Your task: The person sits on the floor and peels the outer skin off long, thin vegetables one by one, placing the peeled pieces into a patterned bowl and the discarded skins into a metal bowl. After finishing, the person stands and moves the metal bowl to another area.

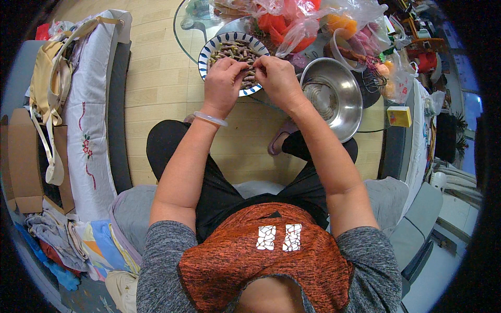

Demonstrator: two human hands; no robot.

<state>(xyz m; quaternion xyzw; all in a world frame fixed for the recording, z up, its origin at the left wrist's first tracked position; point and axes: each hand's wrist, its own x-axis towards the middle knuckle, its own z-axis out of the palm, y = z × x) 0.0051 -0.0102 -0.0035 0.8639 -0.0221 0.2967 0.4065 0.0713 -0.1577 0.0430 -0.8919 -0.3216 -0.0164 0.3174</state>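
Both hands hover over a white bowl (pixel 202 55) with a blue leaf pattern on its rim. Cut lengths of a purple and green vegetable, seemingly bean pods (pixel 238 49), fill it. My left hand (pixel 225 80), a pale bangle (pixel 210 118) on its wrist, brings thumb and forefinger together above the pieces. Close beside it, my right hand (pixel 278 78) has its fingertips pinched above the bowl's right side. Whether either hand holds a small piece is hidden by the fingers. A steel basin (pixel 352 99) stands right of my right hand, tilted in view, with a little clear liquid apparently at its bottom.
The bowl rests at the edge of a glass table (pixel 182 37). Plastic bags (pixel 297 27), a clear plastic container (pixel 346 49) and a wire whisk (pixel 373 80) crowd its far right. A yellow box (pixel 399 116) sits farther right. Cloth-covered seats (pixel 88 117) flank me.
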